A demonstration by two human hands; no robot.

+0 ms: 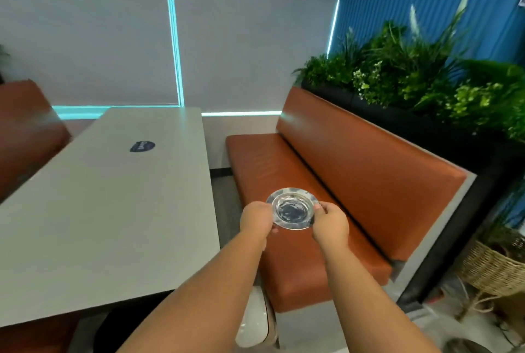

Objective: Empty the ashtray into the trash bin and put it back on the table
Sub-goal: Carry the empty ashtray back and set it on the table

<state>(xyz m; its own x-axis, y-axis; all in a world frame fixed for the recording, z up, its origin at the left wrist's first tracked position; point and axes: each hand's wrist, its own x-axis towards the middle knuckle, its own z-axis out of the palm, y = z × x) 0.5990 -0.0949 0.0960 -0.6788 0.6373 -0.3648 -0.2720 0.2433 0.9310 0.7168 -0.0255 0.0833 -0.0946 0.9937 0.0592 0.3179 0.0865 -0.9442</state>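
Observation:
A round clear glass ashtray [292, 209] is held level in the air over the orange bench seat, right of the table. My left hand [255, 220] grips its left rim and my right hand [331, 223] grips its right rim. The bowl looks dark and shiny; I cannot tell whether anything lies in it. The grey table [113, 210] stretches away at the left, its near right edge close to my left forearm. No trash bin is plainly in view.
An orange bench [355, 176] with a backrest runs along the right, a planter of green plants [412, 82] behind it. A woven basket [494, 264] stands at the right. A dark sticker [142, 146] lies on the table. Another orange seat [25, 131] is at far left.

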